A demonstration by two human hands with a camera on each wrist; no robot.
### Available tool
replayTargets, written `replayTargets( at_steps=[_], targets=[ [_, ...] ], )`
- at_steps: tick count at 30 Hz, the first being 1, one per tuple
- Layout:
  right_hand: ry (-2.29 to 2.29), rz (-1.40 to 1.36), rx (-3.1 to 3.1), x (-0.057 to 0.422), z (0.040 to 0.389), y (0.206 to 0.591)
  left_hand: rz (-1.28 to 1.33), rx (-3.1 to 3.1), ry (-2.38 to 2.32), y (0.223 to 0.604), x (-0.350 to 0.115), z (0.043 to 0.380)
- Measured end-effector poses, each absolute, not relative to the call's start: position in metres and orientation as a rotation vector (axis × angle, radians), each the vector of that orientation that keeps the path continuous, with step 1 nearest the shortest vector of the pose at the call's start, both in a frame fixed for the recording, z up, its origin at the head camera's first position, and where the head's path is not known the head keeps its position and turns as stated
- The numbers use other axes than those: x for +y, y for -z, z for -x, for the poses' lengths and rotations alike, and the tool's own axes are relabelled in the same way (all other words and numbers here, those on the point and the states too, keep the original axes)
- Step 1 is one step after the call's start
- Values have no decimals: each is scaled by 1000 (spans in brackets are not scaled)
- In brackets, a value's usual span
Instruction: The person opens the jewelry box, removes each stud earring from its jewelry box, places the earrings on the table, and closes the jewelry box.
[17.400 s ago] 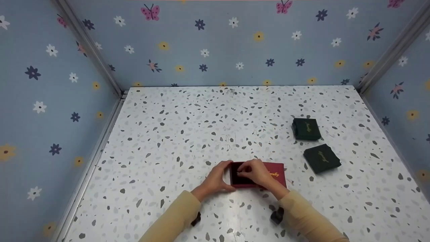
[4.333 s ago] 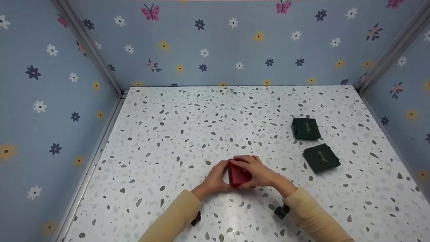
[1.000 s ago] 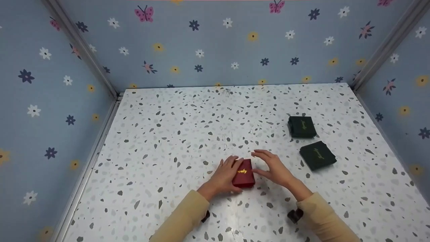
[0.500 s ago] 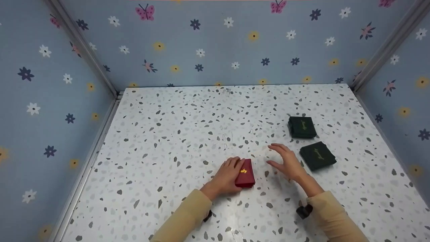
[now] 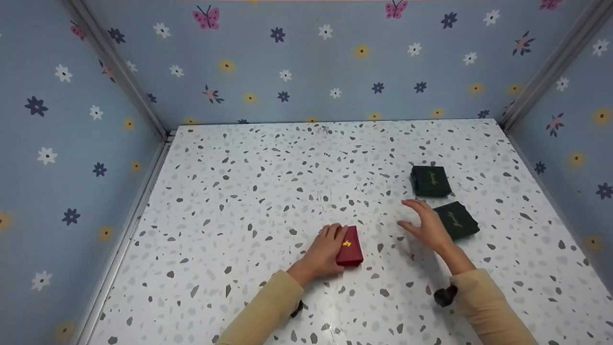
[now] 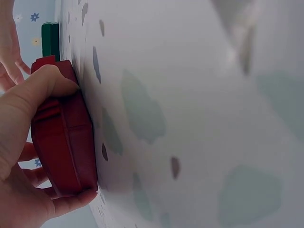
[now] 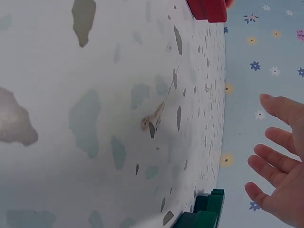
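A small red jewelry box (image 5: 351, 251) with gold lettering sits closed on the table near its front middle. My left hand (image 5: 322, 253) grips it from the left; in the left wrist view the thumb lies on the near side of the red box (image 6: 66, 147) and the fingertips on the far end. My right hand (image 5: 428, 230) hovers with its fingers spread, holding nothing. It partly covers the left side of a dark green box (image 5: 459, 223). Another green box (image 5: 431, 181) lies just beyond. Whether the right hand touches the nearer green box cannot be seen clearly.
The speckled white table (image 5: 249, 191) is bounded at the back and sides by a blue flowered wall (image 5: 306, 57). In the right wrist view a thin brownish strand (image 7: 154, 116) lies on the tabletop.
Earlier the red box lay unfolded with the right hand inside; its lid is now closed. The right hand has left it and moved right towards the green boxes, while the left stays on it.
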State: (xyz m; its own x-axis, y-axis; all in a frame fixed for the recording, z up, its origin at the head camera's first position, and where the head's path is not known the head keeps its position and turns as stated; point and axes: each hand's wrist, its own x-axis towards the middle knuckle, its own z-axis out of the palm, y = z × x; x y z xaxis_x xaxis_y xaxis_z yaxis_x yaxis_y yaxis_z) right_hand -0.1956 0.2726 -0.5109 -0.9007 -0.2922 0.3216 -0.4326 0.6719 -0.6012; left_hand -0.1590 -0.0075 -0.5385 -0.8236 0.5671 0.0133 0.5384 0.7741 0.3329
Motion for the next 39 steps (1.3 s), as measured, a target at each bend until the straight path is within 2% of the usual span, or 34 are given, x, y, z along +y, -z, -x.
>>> replayTargets(
  at_steps=[21,39],
  targets=[
    [-805,-162,-2981,322,197,507,-856,2907,-536,531,-25,162],
    [-739,136,-3219,350,200,512,-690,2892,-603,521,-50,174]
  ],
)
